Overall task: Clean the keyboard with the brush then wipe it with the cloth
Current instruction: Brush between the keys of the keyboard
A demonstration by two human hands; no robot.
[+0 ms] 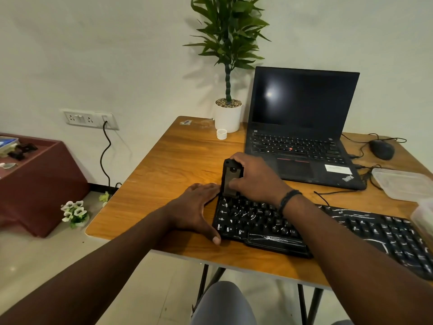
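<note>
- The right hand [255,177] grips a black brush [230,179], fingers over its top and thumb pressed on its near face; the tool stands roughly upright, its lower end touching the far left corner of the keyboard [328,231].
- The left hand [199,209] lies flat and spread against the keyboard's left end, thumb along the near corner, fingers straight on the wooden surface [164,174]. It holds nothing and seems to be bracing the board.
- The keyboard's long axis runs from that braced left end away to the right and toward the viewer, so nearly all of the keys lie to the right of the brush. White streaks and flecks show across the keys and the front edge.
- Judging from this, brushing is at its start corner; the sweep ahead would travel rightward along the rows, and the right arm, already crossing above the middle keys, is the one placed for it.
- No cloth can be picked out with certainty; a clear plastic container [403,181] sits at the right edge.
- A laptop [302,127], mouse [382,150] and potted plant [228,116] stand further back, well apart from the brush.
</note>
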